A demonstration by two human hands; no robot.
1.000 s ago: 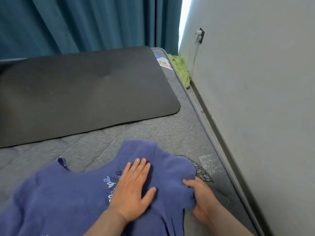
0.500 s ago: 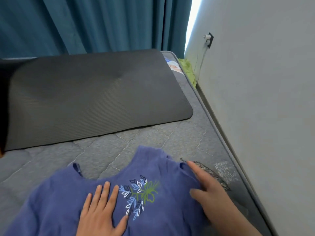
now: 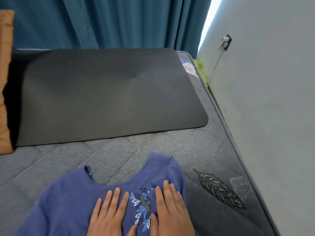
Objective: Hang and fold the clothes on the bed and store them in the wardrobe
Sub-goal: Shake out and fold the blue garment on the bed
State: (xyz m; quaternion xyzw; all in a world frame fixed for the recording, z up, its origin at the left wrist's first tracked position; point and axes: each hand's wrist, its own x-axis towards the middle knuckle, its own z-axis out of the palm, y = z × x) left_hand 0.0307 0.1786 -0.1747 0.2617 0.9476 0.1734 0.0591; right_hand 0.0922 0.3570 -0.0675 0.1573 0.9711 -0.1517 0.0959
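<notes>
A blue-purple top (image 3: 68, 201) with an embroidered leaf motif lies spread on the grey quilted mattress (image 3: 119, 150) at the bottom of the view. My left hand (image 3: 110, 213) rests flat on it, fingers apart, just left of the motif. To the right of the motif my right hand (image 3: 170, 208) presses flat on the cloth near its right shoulder. Neither hand grips the fabric.
A dark ribbed mat (image 3: 105, 96) covers the far half of the bed. Teal curtains (image 3: 110, 23) hang behind. A grey wall (image 3: 272, 116) with a socket (image 3: 225, 43) runs along the right edge. An orange cushion (image 3: 5, 82) stands at the left. Green cloth (image 3: 201, 65) is wedged in the far corner.
My right hand has let go of the top's right edge and moved onto it, flat. My left hand slid left, then back toward the motif. The view has shifted left.
</notes>
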